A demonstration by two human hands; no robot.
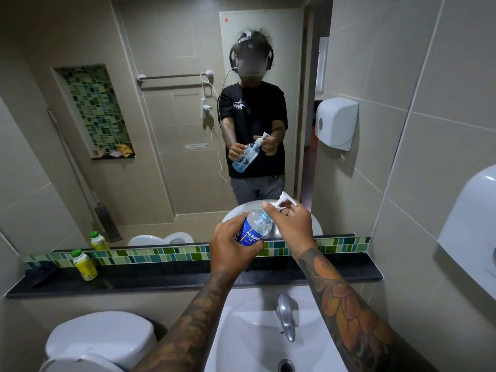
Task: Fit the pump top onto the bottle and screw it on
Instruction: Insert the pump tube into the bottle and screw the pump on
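Head view looks down over a white basin [249, 331] toward a wall mirror [171, 116]; both hands are raised above the black ledge [161, 280] under that mirror; the left hand [233, 247] is clenched around the lower body of the clear sanitiser gel bottle [256, 228], which tilts with its neck up and to the right; the right hand [291, 222] grasps the white pump top [284, 201] at its collar, fingertips pinched around it, nozzle pointing up and away; the pump top sits at the bottle's neck, and the mirror shows its tube already down inside the bottle; judging by this, fitting is done or nearly so, and the screwing is what is left; whether the threads have caught cannot be told, since fingers hide the collar; room to move is generous: the bottle hangs in open air, well clear of the chrome tap [285, 318] below and the mirror glass ahead; the yellow bottle with a green cap [84, 265] stands far left on the ledge, well apart; a dropped part would likely land in the basin.
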